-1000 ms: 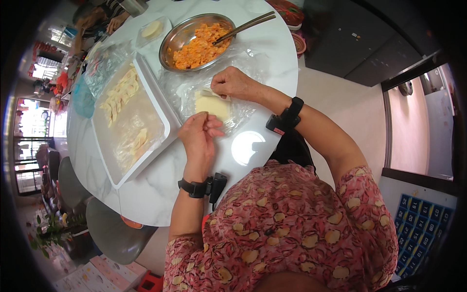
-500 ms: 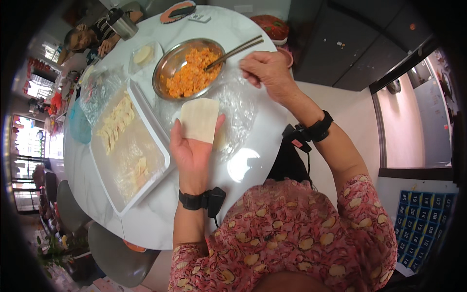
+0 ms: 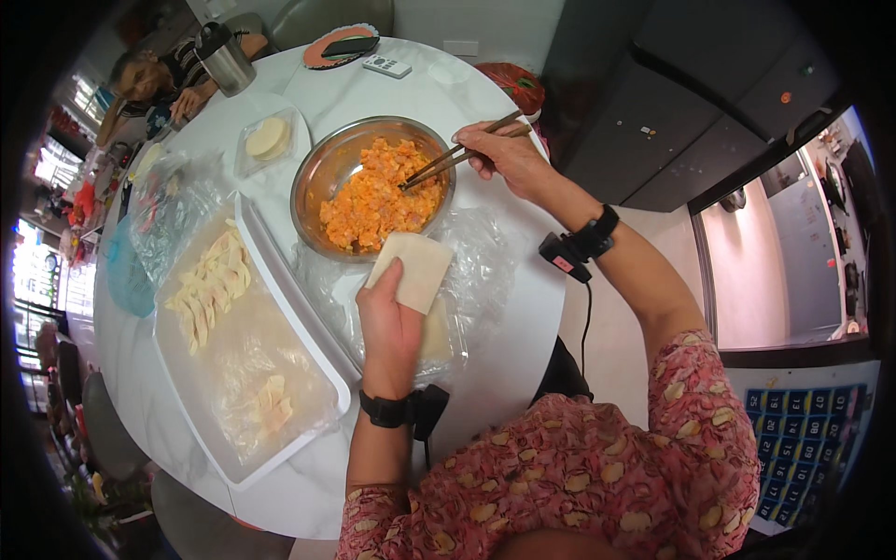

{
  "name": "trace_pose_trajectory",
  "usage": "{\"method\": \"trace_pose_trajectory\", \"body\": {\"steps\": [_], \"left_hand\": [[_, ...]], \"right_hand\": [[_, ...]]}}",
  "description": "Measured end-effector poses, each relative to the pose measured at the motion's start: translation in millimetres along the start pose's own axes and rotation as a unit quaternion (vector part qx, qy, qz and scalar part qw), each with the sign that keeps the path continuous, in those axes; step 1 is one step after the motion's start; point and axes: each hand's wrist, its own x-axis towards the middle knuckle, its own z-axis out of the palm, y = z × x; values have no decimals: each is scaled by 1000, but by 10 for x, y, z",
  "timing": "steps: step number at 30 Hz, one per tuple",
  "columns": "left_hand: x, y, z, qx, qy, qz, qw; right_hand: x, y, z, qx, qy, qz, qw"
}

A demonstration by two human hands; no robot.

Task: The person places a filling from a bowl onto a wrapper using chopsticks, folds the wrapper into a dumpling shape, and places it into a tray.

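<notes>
On my left hand (image 3: 386,322) lies a square, pale dumpling wrapper (image 3: 413,271), with the thumb pressed over its edge. It is just in front of a steel bowl (image 3: 301,201) of orange minced filling (image 3: 373,201). My right hand (image 3: 509,159) grips a pair of chopsticks (image 3: 457,155), whose tips are in the filling. Under my left hand, a stack of more wrappers (image 3: 436,338) shows partly on clear plastic film (image 3: 485,257). A white tray (image 3: 297,327) to the left bears several folded dumplings (image 3: 213,287).
Round wrappers (image 3: 269,138) lie in a clear container behind the tray. A crumpled plastic bag (image 3: 177,201) is at the tray's far end. Farther back are a metal jug (image 3: 225,62), a remote control (image 3: 387,65) and a phone (image 3: 351,47). Another person (image 3: 154,79) sits at the far left.
My right hand has taken hold of the chopsticks, which were resting in the bowl. My left thumb has moved onto the wrapper, now tilted toward the bowl. The view has shifted slightly.
</notes>
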Motion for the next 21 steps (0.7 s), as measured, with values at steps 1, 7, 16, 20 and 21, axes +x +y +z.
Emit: {"method": "trace_pose_trajectory", "body": {"steps": [1,7,16,20,21], "left_hand": [[49,-68,-92,-51,-6,2,999],[107,-121,-88,-124,91,-73,985],[122,-174,-136,-174,86,-61,979],[129,-183,-162,-190,85,-60,976],[130,-182,-155,-189,85,-60,976]], "right_hand": [[4,-119,44,-2,-1,3,1000],[-80,-583,221,-105,-40,-114,987],[130,-206,-51,-101,-31,-106,989],[169,-354,53,-91,-27,-115,989],[159,-372,125,-91,-27,-114,989]]}}
